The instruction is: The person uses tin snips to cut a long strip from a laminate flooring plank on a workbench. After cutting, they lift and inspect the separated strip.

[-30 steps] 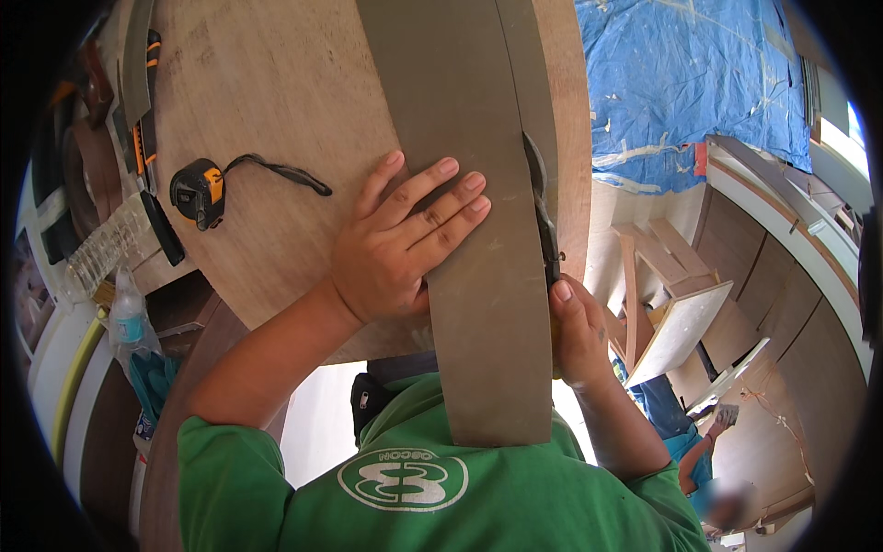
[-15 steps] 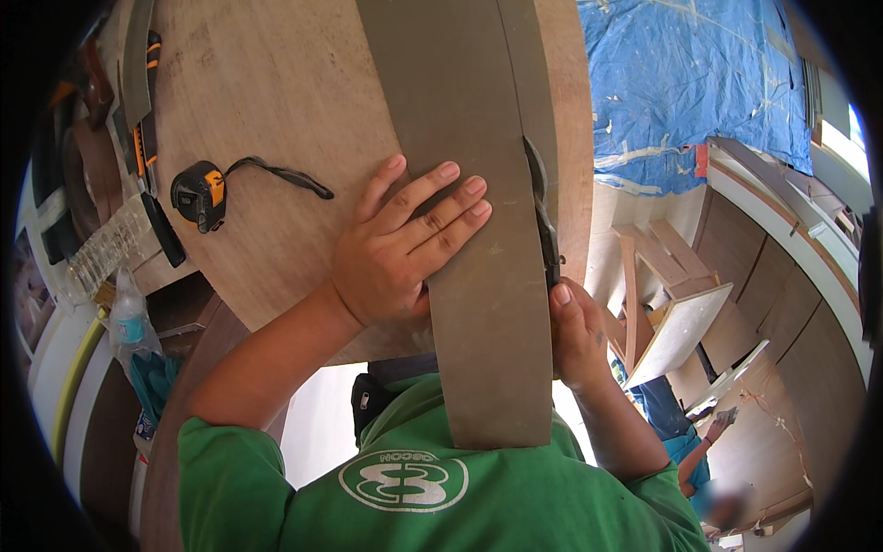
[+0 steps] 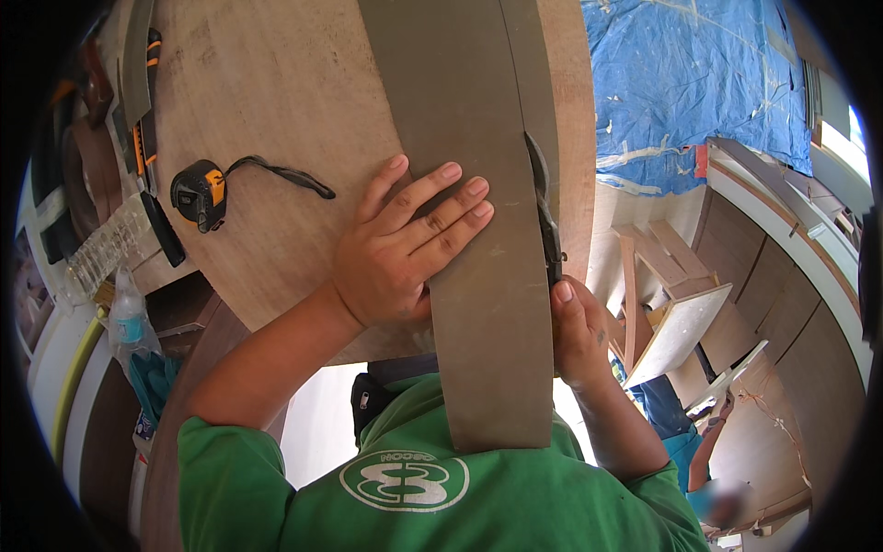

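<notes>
A long grey-brown flexible sheet runs from the far edge of the wooden tabletop down against my green shirt. My left hand lies flat on it, fingers spread, pressing its left side. At the sheet's right edge, my right hand is closed around a pair of dark shears; their handles are mostly hidden by the hand and sheet. From the blades a thin cut line runs away from me, with a narrow strip of the same material to its right.
A black-and-orange tape measure with a wrist cord sits left on the tabletop. Beyond it are a utility knife and clear plastic bottles. Blue tarp, a wooden frame and another person are at the right.
The sheet and shears have shifted very slightly; both my hands keep nearly the same places. At the right, the other person's arm has moved up.
</notes>
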Demonstrator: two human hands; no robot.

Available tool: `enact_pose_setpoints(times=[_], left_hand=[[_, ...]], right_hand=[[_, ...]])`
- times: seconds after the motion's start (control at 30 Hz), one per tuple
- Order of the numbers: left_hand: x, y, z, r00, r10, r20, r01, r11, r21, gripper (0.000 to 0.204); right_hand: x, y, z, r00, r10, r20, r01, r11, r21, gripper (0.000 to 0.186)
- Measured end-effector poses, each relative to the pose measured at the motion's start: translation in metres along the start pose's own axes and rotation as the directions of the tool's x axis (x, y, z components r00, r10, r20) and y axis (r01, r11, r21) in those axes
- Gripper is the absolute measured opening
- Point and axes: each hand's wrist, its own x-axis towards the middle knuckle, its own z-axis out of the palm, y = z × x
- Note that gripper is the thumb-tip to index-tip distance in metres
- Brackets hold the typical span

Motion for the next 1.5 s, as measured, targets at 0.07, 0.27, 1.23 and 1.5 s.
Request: enact_pose_setpoints(times=[0.07, 0.27, 1.23, 1.5], left_hand=[[0.0, 0.0, 0.0, 1.0, 0.001, -0.002, -0.001, 1.0, -0.004, 0.056], [-0.001, 0.0, 0.0, 1.0, 0.005, -0.001, -0.005, 1.0, -0.01, 0.057], [-0.001, -0.002, -0.003, 1.0, 0.011, -0.002, -0.011, 0.999, -0.043, 0.058], [-0.002, -0.001, -0.003, 1.0, 0.004, -0.021, -0.005, 1.0, -0.028, 0.056]], right_hand=[[0.0, 0.0, 0.0, 1.0, -0.003, -0.003, 0.003, 1.0, 0.011, 0.044], [0.004, 0.0, 0.004, 1.0, -0.007, -0.01, 0.008, 0.997, 0.077, 0.044], [0.006, -0.004, 0.008, 0.999, -0.022, -0.031, 0.023, 1.0, 0.007, 0.045], [0.008, -0.002, 0.008, 0.999, -0.039, -0.03, 0.04, 0.999, 0.015, 0.044]])
